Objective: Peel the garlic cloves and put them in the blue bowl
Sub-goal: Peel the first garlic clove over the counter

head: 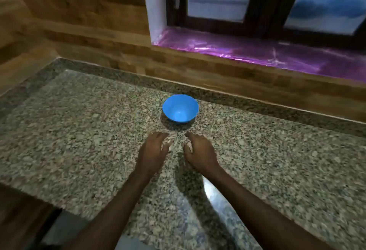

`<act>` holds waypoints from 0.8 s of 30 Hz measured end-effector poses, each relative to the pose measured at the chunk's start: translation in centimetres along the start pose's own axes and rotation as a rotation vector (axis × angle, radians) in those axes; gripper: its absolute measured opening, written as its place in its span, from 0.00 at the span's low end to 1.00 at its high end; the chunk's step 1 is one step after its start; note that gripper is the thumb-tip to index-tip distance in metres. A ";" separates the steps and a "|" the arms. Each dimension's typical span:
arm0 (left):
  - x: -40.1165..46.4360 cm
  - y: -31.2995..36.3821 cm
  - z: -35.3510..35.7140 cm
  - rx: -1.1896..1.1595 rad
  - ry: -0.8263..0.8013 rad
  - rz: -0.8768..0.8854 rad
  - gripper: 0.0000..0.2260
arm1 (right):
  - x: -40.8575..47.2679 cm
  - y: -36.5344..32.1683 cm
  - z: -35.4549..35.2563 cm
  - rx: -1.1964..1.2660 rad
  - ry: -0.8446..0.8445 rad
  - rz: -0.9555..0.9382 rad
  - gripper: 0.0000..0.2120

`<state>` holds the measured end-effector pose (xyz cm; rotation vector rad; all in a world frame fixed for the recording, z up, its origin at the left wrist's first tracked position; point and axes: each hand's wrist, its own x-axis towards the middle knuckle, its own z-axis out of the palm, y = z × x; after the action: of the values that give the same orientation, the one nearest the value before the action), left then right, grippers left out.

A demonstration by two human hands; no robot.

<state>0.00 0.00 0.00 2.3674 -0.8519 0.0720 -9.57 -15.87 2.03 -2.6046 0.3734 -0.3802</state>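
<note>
Blue bowl (180,109) just beyond hands (153,150)

**A home kitchen**

I'm looking down at a home kitchen: a speckled granite desk (79,131) with a raised back lip, wood-look tiling on the wall (79,22) behind, and a dark-framed window (263,2) whose sill (257,54) is lined with shiny purple sheeting.
</note>
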 end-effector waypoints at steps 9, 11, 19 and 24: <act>1.7 -6.3 5.2 -0.195 -0.166 -0.227 0.13 | 3.4 -0.2 7.9 0.313 -0.206 0.485 0.09; 2.0 -6.7 5.7 -0.273 -0.147 -0.251 0.12 | 4.0 0.0 8.6 0.388 -0.177 0.535 0.11; 2.0 -5.3 5.4 -0.789 -0.339 -0.448 0.09 | 2.3 1.0 7.7 0.940 -0.151 0.879 0.04; 1.4 -3.0 4.9 -0.936 -0.423 -0.466 0.08 | 0.4 1.9 6.2 1.130 -0.100 0.944 0.07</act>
<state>2.13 -1.76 -5.26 1.6166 -0.3443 -0.8515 -7.54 -15.02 -4.08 -1.1618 0.9410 -0.0587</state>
